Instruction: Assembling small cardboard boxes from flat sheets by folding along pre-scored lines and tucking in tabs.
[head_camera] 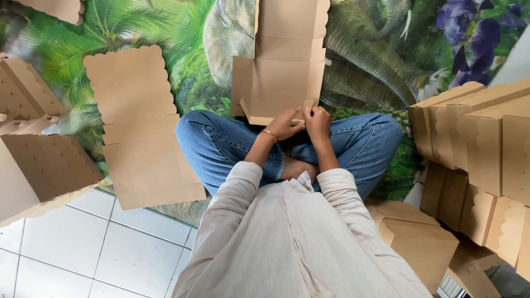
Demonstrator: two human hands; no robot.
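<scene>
Both hands meet at the near edge of a half-folded kraft cardboard box (281,72) standing on the jungle-print mat (375,60) before crossed, jeans-clad legs. Left hand (284,124), with a thin bracelet (269,133), has its grip pinched on the box's front flap; right hand (318,122) has its grip closed on the same edge, just beside it. Folded boxes (477,143) stack at the right, more (33,143) at the left. One flat box blank (141,127) lies beside the left knee.
</scene>
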